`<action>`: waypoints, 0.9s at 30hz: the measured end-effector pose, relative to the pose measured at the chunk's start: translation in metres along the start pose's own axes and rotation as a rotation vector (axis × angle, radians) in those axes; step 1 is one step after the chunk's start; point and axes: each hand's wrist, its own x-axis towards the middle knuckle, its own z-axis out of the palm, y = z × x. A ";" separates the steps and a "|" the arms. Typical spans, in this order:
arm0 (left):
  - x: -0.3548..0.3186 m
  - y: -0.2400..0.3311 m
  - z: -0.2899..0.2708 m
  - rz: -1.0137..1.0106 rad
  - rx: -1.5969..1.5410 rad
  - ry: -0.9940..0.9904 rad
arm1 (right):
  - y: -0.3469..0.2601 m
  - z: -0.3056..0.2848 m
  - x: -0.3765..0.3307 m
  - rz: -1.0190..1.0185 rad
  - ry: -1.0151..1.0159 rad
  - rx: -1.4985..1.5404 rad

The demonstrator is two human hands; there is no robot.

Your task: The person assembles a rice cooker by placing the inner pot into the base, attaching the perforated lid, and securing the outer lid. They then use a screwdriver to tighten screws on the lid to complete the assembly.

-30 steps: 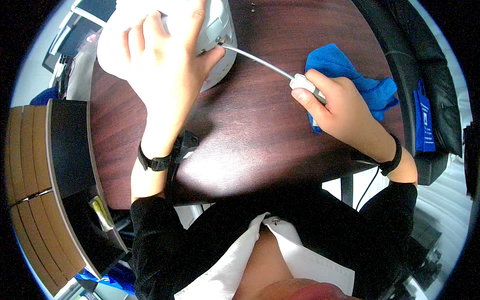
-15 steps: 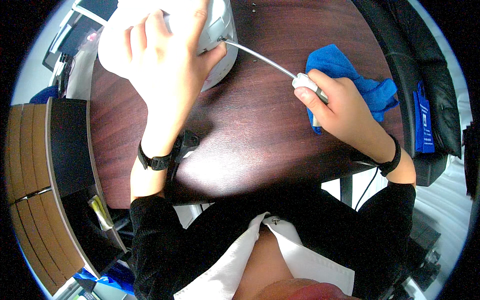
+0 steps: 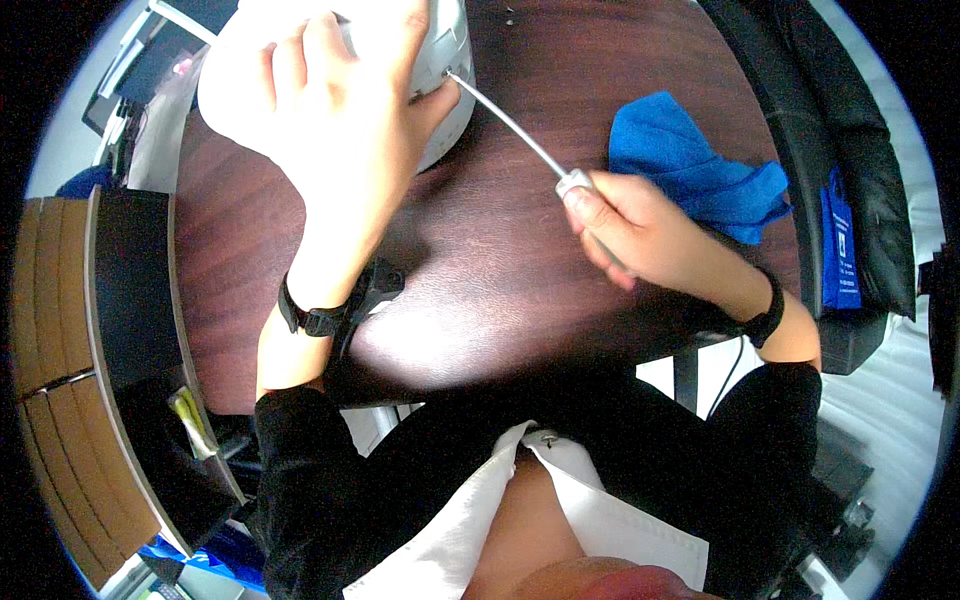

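A rounded white appliance (image 3: 240, 100) stands at the far left of the table, its top washed out by light. My left hand (image 3: 345, 130) holds it, fingers apart over the top and thumb against the right side. My right hand (image 3: 640, 225) is closed round the pale handle of a screwdriver (image 3: 515, 125). Its long thin metal shaft slants up and left, and the tip meets a small dark hole in the appliance's side, just beside my left thumb. Most of the handle is hidden in my right palm.
A crumpled blue cloth (image 3: 680, 160) lies right of my right hand on the dark brown table (image 3: 470, 240). A black chair (image 3: 800, 120) with a blue bag (image 3: 840, 245) borders the right side. Brown drawers (image 3: 60, 290) stand left. A small black object (image 3: 380, 280) sits beside my left wrist.
My right hand has shifted left and slightly toward me and has turned, with the screwdriver's shaft now at a steeper slant. The left hand keeps its place on the appliance.
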 end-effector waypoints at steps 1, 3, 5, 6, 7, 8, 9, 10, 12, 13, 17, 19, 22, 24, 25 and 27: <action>-0.002 -0.001 0.001 -0.007 0.043 0.008 | -0.003 0.007 -0.001 0.154 -0.140 0.299; -0.007 -0.002 0.009 -0.029 0.105 0.075 | 0.008 0.030 0.005 0.163 -0.258 0.692; -0.014 -0.004 0.022 -0.028 0.158 0.176 | 0.006 0.048 0.006 0.144 -0.329 0.939; -0.015 -0.010 0.024 -0.011 0.194 0.223 | 0.002 0.053 0.004 0.170 -0.381 1.077; -0.016 -0.011 0.023 -0.021 0.168 0.221 | -0.003 0.058 0.001 0.195 -0.433 1.215; -0.018 -0.016 0.018 -0.032 0.140 0.223 | -0.008 0.061 -0.001 0.220 -0.486 1.353; -0.015 -0.011 0.006 -0.069 0.051 0.175 | -0.011 0.059 -0.002 0.232 -0.506 1.401; -0.014 -0.009 -0.002 -0.105 -0.038 0.126 | -0.013 0.054 -0.004 0.251 -0.486 1.332; -0.015 -0.012 -0.006 -0.088 -0.082 0.108 | -0.010 0.045 -0.005 0.241 -0.417 1.129; -0.015 -0.013 -0.008 -0.079 -0.103 0.099 | -0.008 0.040 -0.007 0.247 -0.319 0.928; -0.018 -0.018 -0.015 -0.022 -0.164 0.033 | -0.001 0.023 -0.014 0.150 0.049 0.242; -0.019 -0.020 -0.016 -0.010 -0.141 0.007 | 0.001 0.019 -0.014 -0.111 0.259 -0.296; -0.021 -0.022 -0.015 0.008 -0.161 0.041 | -0.002 0.015 -0.016 -0.266 0.415 -0.647; -0.021 -0.024 -0.016 0.036 -0.056 -0.045 | -0.002 0.011 -0.015 -0.285 0.442 -0.694; -0.021 -0.024 -0.016 0.035 -0.057 -0.045 | -0.002 0.009 -0.014 -0.295 0.455 -0.717; -0.021 -0.022 -0.015 0.016 -0.115 -0.004 | -0.002 0.008 -0.013 -0.323 0.465 -0.748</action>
